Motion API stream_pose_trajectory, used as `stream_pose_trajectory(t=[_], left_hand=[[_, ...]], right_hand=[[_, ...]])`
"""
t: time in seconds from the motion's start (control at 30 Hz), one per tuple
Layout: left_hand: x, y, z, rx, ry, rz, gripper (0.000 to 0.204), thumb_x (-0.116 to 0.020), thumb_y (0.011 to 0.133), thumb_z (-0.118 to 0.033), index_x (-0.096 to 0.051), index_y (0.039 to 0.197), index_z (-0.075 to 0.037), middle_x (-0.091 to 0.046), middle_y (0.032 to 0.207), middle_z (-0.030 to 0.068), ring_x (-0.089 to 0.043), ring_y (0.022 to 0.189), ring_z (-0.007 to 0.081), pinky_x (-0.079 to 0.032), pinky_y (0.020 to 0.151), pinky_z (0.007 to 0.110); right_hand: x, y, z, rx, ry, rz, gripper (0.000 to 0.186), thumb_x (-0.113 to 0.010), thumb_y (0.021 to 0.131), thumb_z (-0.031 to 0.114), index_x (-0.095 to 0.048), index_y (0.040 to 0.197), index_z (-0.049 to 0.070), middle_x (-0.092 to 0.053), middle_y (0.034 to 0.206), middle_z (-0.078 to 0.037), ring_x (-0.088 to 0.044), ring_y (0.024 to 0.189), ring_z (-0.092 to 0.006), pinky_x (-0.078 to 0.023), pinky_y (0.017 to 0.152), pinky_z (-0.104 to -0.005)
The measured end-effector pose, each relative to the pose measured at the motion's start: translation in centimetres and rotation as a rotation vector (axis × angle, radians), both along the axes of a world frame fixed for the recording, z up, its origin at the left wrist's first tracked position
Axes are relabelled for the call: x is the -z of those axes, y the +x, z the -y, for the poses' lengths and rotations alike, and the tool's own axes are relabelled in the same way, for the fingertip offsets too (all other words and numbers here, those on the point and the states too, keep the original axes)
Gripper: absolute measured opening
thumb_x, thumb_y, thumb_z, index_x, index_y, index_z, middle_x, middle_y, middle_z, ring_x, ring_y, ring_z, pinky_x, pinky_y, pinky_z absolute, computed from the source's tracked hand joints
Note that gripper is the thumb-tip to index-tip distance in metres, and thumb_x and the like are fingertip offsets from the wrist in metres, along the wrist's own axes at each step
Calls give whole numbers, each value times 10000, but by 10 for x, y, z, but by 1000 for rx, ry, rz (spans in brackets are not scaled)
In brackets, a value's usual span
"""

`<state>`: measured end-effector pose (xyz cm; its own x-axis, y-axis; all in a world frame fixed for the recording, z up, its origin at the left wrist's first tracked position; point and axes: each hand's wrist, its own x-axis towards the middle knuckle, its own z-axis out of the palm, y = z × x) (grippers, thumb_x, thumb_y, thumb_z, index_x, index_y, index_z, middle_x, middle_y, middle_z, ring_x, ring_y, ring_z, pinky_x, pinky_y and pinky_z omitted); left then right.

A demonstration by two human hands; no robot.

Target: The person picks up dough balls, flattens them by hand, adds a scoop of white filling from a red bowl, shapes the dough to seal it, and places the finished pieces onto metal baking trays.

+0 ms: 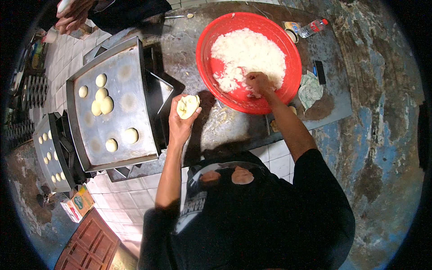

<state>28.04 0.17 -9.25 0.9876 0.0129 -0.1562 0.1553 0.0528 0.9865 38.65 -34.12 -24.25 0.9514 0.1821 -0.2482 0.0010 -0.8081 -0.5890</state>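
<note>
The left hand (181, 123) is closed around a flattened piece of pale dough (188, 107), holding it up between the large tray and the basin, with its thumb at the right edge of the dough. The dough's upper face looks uneven and folded, with darker creases across it. The right hand (260, 83) reaches into a red basin (204, 60), its fingers bunched together at the lower edge of a white, crumbly mass (249, 49); whether they grip any of it, I cannot tell. The basin stands on a worn, dark tabletop (180, 49), and the mass fills much of its floor, leaving some red bare at the left and below

To the left of the left hand lies a large metal tray (119, 119) with seven round dough balls (101, 80), three of them clustered together near its middle. Beyond it, a second tray (43, 148) bears more balls. Right of the basin are a clear bottle (313, 28) with a red cap, a crumpled pale green cloth (310, 91) and a dark flat rectangular object (320, 72). At the upper left, another person's hands (74, 15) show
</note>
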Motion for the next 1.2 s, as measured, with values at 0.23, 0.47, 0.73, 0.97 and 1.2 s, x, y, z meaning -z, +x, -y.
stream_pose_trajectory(t=[0.23,0.47,0.73,0.97,1.2], left_hand=[[9,6,10,24,-33,5,420,-761,841,0,-523,1184,-40,-633,1079,31,-615,1019,117,-481,926,259],[1,11,21,78,115,105,451,-755,848,-4,-515,1227,-39,-666,1117,82,-643,1046,159,-510,916,290],[23,32,108,190,240,252,586,-773,844,-88,-371,1262,-10,-663,1001,200,-679,940,305,-542,817,397],[32,27,123,191,245,187,564,-717,832,-50,-355,1259,14,-656,1009,275,-685,972,406,-541,773,460],[-7,-25,128,223,0,310,656,-836,763,-68,-407,1258,-33,-658,1039,165,-680,957,266,-544,820,375]], right_hand=[[7,-14,-18,-361,-382,138,237,-553,869,87,-687,1055,25,-634,991,-216,-639,940,-379,-541,834,-463],[-2,2,21,-421,390,323,173,-639,902,75,-683,1054,3,-697,1017,-134,-687,915,-269,-562,818,-379],[-146,-54,-57,-260,212,279,277,-624,921,43,-625,1189,-26,-689,1004,-113,-670,898,-173,-538,818,-293],[-172,-124,-96,-280,172,708,463,-475,952,26,-476,1412,-28,-562,1328,-286,-601,1217,-330,-473,1046,-399],[-178,-126,-48,353,933,-110,629,-666,915,50,-336,1435,-76,-642,1051,-139,-649,824,-159,-543,747,-294]])
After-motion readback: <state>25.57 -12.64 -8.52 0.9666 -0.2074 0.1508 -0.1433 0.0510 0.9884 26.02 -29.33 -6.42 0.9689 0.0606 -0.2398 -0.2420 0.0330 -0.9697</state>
